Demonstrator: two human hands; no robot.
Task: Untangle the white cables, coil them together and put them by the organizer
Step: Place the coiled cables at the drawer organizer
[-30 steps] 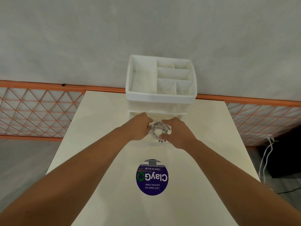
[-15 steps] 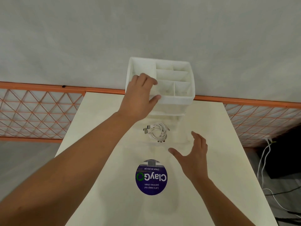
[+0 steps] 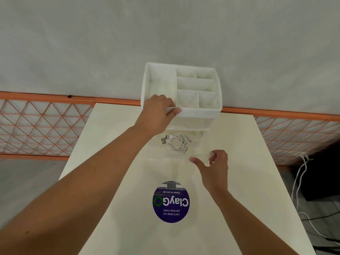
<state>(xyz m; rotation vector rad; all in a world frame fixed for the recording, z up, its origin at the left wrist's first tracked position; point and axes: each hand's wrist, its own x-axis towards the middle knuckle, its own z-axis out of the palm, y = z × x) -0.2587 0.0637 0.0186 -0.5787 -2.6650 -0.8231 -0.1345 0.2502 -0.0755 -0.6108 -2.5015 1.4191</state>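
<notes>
The white cables (image 3: 176,143) lie coiled together on the table just in front of the white organizer (image 3: 202,112), with their plugs pointing left. They seem to sit inside a clear drawer (image 3: 165,159) pulled out from the organizer's base. My left hand (image 3: 156,115) grips the organizer's front rim at its left compartment, thumb on the outside and fingers over the edge. My right hand (image 3: 213,166) is at the drawer's front right corner, fingers curled on its clear edge and thumb stretched left. Neither hand touches the cables.
The cream table (image 3: 110,181) carries a round blue "ClayGo" sticker (image 3: 170,201) near me. An orange lattice rail (image 3: 36,129) runs behind it under a grey wall. Loose white wires (image 3: 298,181) hang off to the right by a dark box.
Both hands let go of the coil, which stays in front of the organizer. My left hand rose to the organizer's rim; my right hand pulled back, then curled onto the drawer's front.
</notes>
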